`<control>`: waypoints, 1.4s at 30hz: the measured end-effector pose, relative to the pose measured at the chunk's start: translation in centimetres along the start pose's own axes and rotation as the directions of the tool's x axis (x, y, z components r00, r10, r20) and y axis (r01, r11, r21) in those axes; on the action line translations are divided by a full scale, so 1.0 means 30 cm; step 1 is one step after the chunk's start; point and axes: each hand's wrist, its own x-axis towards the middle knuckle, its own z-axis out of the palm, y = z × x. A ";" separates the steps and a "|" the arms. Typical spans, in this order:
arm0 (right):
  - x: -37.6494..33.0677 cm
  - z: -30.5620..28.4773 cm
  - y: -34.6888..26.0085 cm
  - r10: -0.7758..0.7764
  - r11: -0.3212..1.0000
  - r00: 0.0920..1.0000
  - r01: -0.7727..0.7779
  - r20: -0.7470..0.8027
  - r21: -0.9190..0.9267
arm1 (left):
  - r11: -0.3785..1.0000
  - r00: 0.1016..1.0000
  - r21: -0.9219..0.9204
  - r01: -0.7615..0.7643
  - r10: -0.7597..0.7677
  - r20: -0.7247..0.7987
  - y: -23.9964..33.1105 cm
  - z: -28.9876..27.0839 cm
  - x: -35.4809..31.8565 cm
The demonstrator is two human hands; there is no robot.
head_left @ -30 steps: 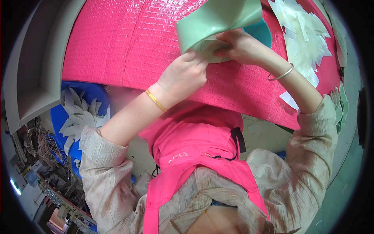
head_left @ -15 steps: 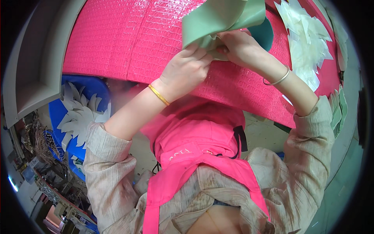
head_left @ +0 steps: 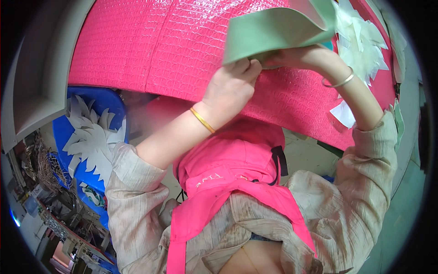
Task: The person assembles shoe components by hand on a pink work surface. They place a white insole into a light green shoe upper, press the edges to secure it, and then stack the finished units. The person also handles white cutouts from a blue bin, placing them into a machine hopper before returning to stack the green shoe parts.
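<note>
Both hands are pinching a green sheet point(head_left: 273, 32) at its lower edge: L hand point(head_left: 230, 89) fingers pressed on the fold, R hand point(head_left: 296, 57) gripping just beside it. Sheet is curling up over the pink table point(head_left: 159, 45) near its far-right corner, w/ white cutouts point(head_left: 360, 41) beyond. Looks like a folding step; next move probably needs edges aligned.

Bright, even light falls from above, so the pink textured sheet point(head_left: 173, 50) glows strongly and shadows stay soft, the deepest lying under its near edge. The fisheye lens bends straight edges and leaves a black rim at the corners. A smeared, out-of-focus patch sits below the sheet near the blue bin point(head_left: 98, 98), and the cluttered lower left is dim.
</note>
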 end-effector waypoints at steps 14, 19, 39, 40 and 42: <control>0.108 -0.005 -0.060 0.067 0.934 0.997 -0.054 -0.024 0.353 | 0.988 0.975 0.115 0.100 -0.120 0.187 0.003 -0.073 -0.038; 0.117 -0.040 -0.104 0.191 0.969 0.981 -0.193 0.031 0.151 | 0.958 0.966 -0.128 0.257 -0.259 0.004 0.001 -0.042 -0.069; 0.140 0.037 0.010 -0.241 0.844 0.971 0.204 -0.011 -0.496 | 0.941 0.941 0.016 0.338 -0.337 -0.035 0.063 0.023 -0.039; 0.130 0.017 0.004 -0.187 0.932 0.982 0.170 -0.024 -0.319 | 0.943 0.943 0.016 0.332 -0.332 -0.032 0.064 0.018 -0.038; 0.098 -0.047 -0.016 -0.072 0.996 0.997 0.073 -0.020 0.058 | 0.949 0.948 0.016 0.316 -0.315 -0.032 0.063 0.009 -0.030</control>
